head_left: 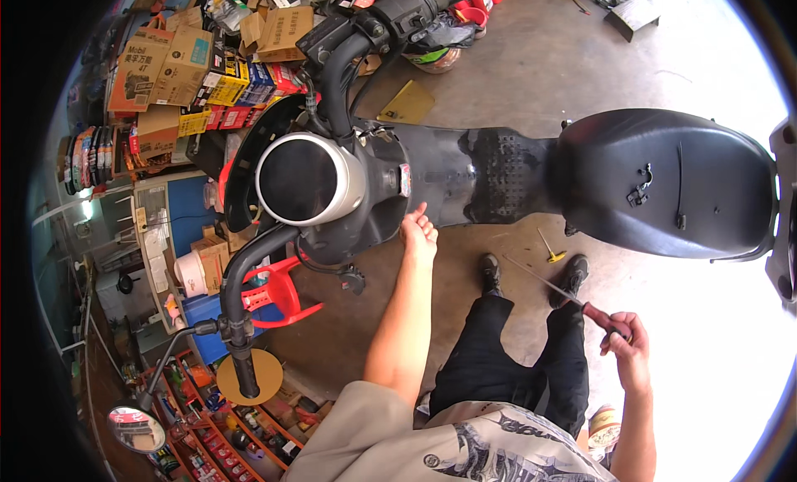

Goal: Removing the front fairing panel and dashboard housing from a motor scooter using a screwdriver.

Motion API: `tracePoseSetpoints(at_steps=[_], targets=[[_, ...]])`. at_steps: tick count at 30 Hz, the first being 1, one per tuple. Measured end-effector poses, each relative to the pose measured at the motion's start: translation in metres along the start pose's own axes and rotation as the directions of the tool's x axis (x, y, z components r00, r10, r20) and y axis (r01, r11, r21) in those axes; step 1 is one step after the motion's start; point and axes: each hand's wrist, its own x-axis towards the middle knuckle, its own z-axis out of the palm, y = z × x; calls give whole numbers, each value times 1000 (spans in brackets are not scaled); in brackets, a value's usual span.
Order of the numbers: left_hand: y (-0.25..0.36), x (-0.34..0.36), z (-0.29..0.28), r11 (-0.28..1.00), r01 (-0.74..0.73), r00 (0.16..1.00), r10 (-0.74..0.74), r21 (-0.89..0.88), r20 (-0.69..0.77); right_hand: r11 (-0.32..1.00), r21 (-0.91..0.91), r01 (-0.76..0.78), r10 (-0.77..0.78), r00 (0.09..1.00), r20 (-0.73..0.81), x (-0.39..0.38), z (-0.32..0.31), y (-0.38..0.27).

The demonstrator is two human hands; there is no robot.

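The person's right hand (627,341) wraps its fingers round the plump, dark red handle of a screwdriver (604,318), the grip closed firmly on it. The tool is in the air on the person's side of the scooter; its long, thin metal shank points forward and to the left, over the shoes (573,276). The left hand (419,229) reaches to the near edge of the scooter (440,175), beside its front panel. Its fingers are loosely curled, the uppermost one straighter; whether they pinch or touch anything cannot be told.

The scooter's footboard is matt and dusty, with a patch of raised studs. The seat (598,175) is smooth, black, rounded padding with a soft sheen. Around its middle lie small, angular dark parts (638,195); nearer the rear edge a thin black strap (682,220) lies crosswise. Up front, a glossy dark disc in a pale ring forms the dash (296,179), between thick, curved black handlebars (235,283).

On the grey, worn floor (531,67), a tool with a yellow handle (556,256) lies near the shoes. A red plastic chair (285,293) stands beyond the near handlebar. Farther off, creased brown cartons (139,71) are heaped on the far left.
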Motion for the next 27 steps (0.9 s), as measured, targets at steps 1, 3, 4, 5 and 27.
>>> tracePoseSetpoints(at_steps=[1, 3, 4, 5, 27], targets=[[-4, 9, 10, 999, 15, 1000, -14, -48, 15, 1000, -8, -2, 2, 1000, -20, -4, -3, 5], [-1, 19, 25, 987, 20, 999, -14, -158, 42, 1000, -5, -7, 7, 1000, -29, -11, 0, 14], [1, 29, 28, 986, 25, 999, -17, -166, 47, 1000, 7, -15, 15, 1000, -21, -13, 4, 16], [5, 37, 31, 966, 24, 999, -11, -258, 52, 1000, -6, -21, 21, 999, -24, -15, 6, 20], [-128, -130, -161, 639, -365, 869, 494, 677, 3, 970, -241, 15, 36, 978, 204, 8, 33, 19]])
